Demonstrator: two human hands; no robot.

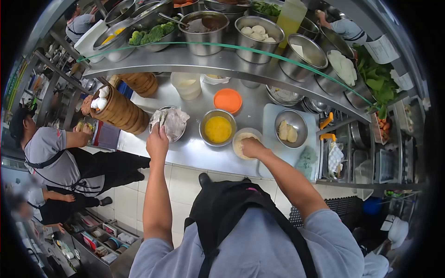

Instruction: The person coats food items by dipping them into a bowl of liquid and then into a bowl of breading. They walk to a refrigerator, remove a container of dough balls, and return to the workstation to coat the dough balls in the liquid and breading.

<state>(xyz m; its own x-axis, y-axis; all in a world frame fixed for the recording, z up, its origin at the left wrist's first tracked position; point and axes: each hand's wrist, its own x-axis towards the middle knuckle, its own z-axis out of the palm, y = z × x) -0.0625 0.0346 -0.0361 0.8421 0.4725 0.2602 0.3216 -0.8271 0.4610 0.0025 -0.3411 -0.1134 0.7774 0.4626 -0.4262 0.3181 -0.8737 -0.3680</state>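
My left hand (pixel 158 141) is at the near left rim of a metal bowl lined with clear plastic (pixel 174 125). Its fingers are closed on what looks like the edge of that plastic. Beside it sits a metal bowl of beaten egg (pixel 218 129). My right hand (pixel 254 147) reaches into a bowl of pale crumbs (pixel 240 141), fingers curled downward; whatever they hold is hidden. Just right of it, on a pale cutting board (pixel 273 160), stands a metal bowl (pixel 296 127) with pale yellowish pieces (pixel 287 131) inside.
An orange container (pixel 227 101) and a white tub (pixel 186 85) stand behind the bowls. Bamboo steamers (pixel 121 111) are stacked at left. Overhead, a metal shelf (pixel 204 61) carries several food pots. A co-worker (pixel 69 148) stands at left. Crumpled plastic (pixel 306 160) lies on the board.
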